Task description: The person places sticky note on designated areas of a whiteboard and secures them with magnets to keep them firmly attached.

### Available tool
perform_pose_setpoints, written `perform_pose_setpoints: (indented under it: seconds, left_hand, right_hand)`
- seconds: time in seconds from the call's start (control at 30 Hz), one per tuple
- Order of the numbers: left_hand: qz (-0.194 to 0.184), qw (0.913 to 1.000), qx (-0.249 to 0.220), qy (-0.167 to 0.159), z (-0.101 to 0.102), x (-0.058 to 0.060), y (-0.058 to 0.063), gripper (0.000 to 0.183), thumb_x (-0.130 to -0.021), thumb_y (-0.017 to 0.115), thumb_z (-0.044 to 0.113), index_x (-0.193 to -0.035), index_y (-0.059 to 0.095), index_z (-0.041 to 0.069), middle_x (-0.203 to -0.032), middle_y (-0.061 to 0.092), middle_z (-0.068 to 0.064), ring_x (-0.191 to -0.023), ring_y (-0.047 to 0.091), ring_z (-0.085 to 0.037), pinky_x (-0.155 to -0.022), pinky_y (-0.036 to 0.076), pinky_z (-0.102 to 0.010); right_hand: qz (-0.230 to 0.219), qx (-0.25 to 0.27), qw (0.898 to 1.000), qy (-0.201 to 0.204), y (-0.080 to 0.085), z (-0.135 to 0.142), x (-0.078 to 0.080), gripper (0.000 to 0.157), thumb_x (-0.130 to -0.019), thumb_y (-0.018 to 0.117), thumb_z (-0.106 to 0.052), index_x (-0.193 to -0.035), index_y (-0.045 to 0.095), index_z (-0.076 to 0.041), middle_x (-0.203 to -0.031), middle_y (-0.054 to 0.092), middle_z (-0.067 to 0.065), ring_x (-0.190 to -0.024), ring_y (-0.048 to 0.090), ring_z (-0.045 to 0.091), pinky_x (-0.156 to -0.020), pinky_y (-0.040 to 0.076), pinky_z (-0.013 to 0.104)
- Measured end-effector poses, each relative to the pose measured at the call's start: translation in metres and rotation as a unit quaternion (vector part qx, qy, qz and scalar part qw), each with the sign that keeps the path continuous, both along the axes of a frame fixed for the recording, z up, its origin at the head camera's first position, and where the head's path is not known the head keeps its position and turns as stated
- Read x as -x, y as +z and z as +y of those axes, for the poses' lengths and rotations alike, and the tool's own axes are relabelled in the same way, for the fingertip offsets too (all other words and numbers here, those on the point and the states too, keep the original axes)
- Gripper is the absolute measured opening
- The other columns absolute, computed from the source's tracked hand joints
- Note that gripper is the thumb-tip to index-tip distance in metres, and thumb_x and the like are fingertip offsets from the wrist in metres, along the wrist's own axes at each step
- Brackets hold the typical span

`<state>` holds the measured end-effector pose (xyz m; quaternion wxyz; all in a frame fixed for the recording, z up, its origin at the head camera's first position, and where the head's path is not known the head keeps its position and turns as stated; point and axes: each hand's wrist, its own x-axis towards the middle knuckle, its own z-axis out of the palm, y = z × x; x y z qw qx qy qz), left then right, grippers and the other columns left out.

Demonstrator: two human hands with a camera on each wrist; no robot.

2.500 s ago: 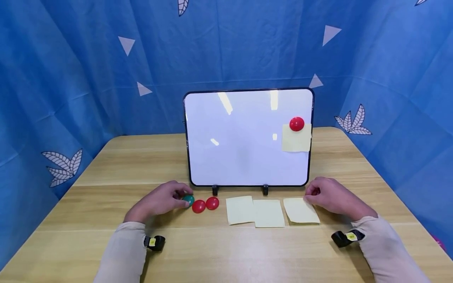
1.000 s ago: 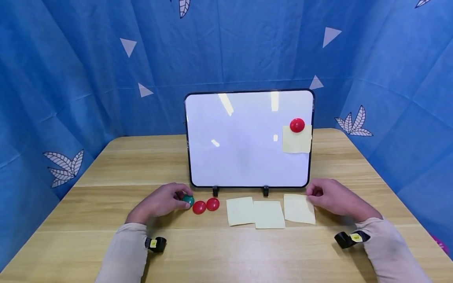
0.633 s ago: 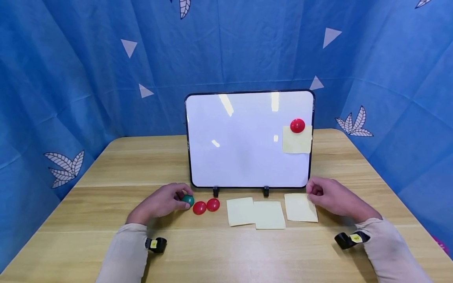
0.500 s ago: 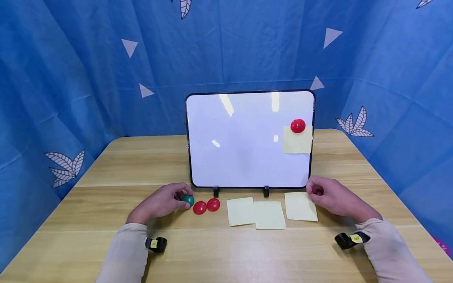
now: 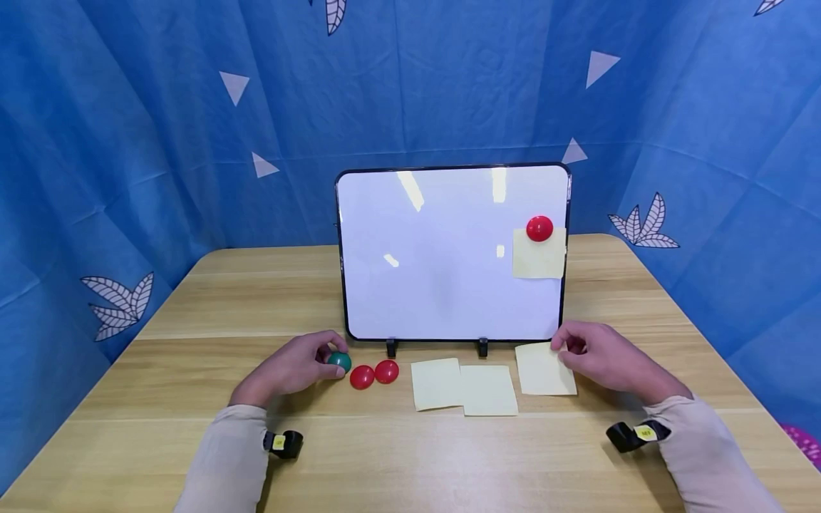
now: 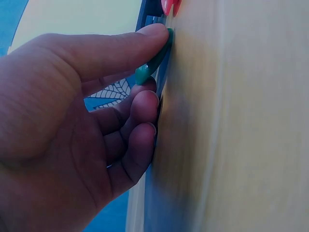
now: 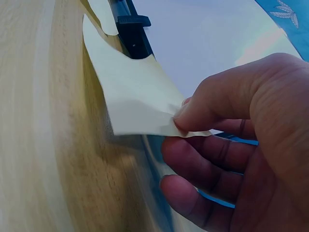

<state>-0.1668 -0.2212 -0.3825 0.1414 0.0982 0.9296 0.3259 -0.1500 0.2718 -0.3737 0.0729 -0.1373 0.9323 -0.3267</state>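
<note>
My left hand (image 5: 298, 365) pinches a round green magnet (image 5: 340, 361) between thumb and fingers at the table's left middle. In the left wrist view the green magnet (image 6: 152, 63) is tilted, one edge close to the wood. Two red magnets (image 5: 362, 377) lie just to its right. With thumb and fingers my right hand (image 5: 596, 356) pinches the right side of a pale yellow sticky note (image 5: 544, 372); the right wrist view shows this note (image 7: 130, 92) bent and lifted at the held side. Two more pale notes (image 5: 436, 385) lie side by side in front of the whiteboard (image 5: 442, 271).
The whiteboard stands upright on black feet (image 5: 482, 347) at mid-table. Near its right edge, a red magnet (image 5: 539, 229) holds a pale note (image 5: 537, 258). Blue curtains (image 5: 321, 92) enclose the wooden table (image 5: 410, 463) at the back and sides.
The sticky note in my right hand has shifted and straightened, rising slightly toward the board. My left hand stays in place, with the green magnet tipped up a little more.
</note>
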Motion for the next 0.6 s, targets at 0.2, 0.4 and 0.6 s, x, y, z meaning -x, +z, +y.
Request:
perform_pose_setpoints:
  seconds: [0.2,0.4,0.6]
  left_hand:
    - [0.0,1.0,0.003,0.001,-0.0005,0.0003,-0.0003,0.028,-0.088,0.079,0.022,-0.113,0.067,0.023,-0.092,0.056,-0.004,-0.086,0.051,-0.023,-0.066,0.044,-0.036]
    - [-0.003,0.9999,0.011,0.004,-0.0007,0.0001,-0.0002,0.032,-0.086,0.081,0.025,-0.116,0.069,0.024,-0.093,0.056,-0.004,-0.087,0.051,-0.023,-0.066,0.045,-0.036]
    - [-0.002,0.9999,0.012,0.002,-0.0008,-0.0001,0.0002,0.034,-0.085,0.081,0.026,-0.118,0.07,0.025,-0.094,0.057,-0.003,-0.09,0.051,-0.023,-0.067,0.046,-0.036]
  right_hand:
    - [0.001,0.005,1.0,-0.003,-0.0002,-0.0013,-0.0005,0.013,-0.091,0.063,-0.006,-0.1,0.065,-0.014,-0.086,0.054,0.004,-0.083,0.051,0.023,-0.064,0.044,0.029]
    - [0.007,0.005,1.0,0.0,-0.0017,-0.0018,-0.0004,0.013,-0.091,0.063,-0.006,-0.102,0.065,-0.014,-0.086,0.054,0.004,-0.084,0.051,0.023,-0.064,0.044,0.029]
    - [0.011,0.002,1.0,0.003,-0.002,-0.0024,-0.0005,0.014,-0.091,0.062,-0.006,-0.101,0.067,-0.014,-0.086,0.055,0.003,-0.083,0.051,0.022,-0.065,0.044,0.029]
